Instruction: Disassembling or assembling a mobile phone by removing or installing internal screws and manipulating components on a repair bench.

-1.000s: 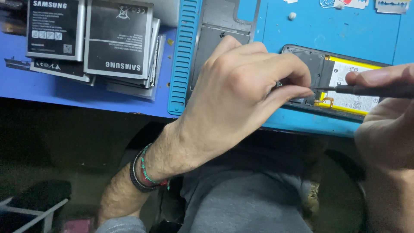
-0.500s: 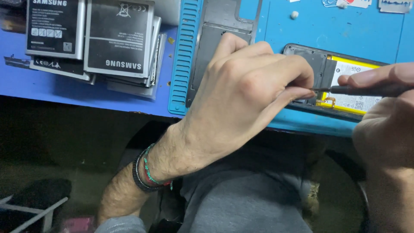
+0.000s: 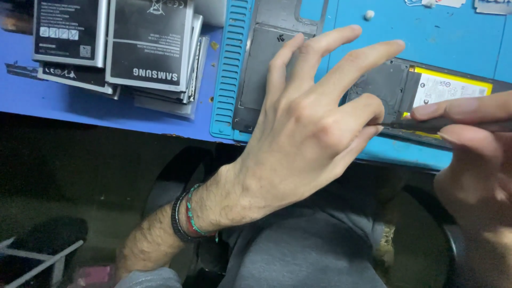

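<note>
Thin dark tool (image 3: pixel 426 124) is pinched by right hand (image 3: pixel 469 154); left hand (image 3: pixel 309 128), fingers splayed, nothing gripped. Yellow-edged battery (image 3: pixel 453 88) at 2 o'clock could be punctured by a slip.

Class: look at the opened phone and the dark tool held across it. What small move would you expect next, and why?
Probably the left hand presses back down on the opened phone to steady it. Its fingers are spread and lifted, while the right hand holds the thin dark tool at the phone's lower edge by the yellow-edged battery.
</note>
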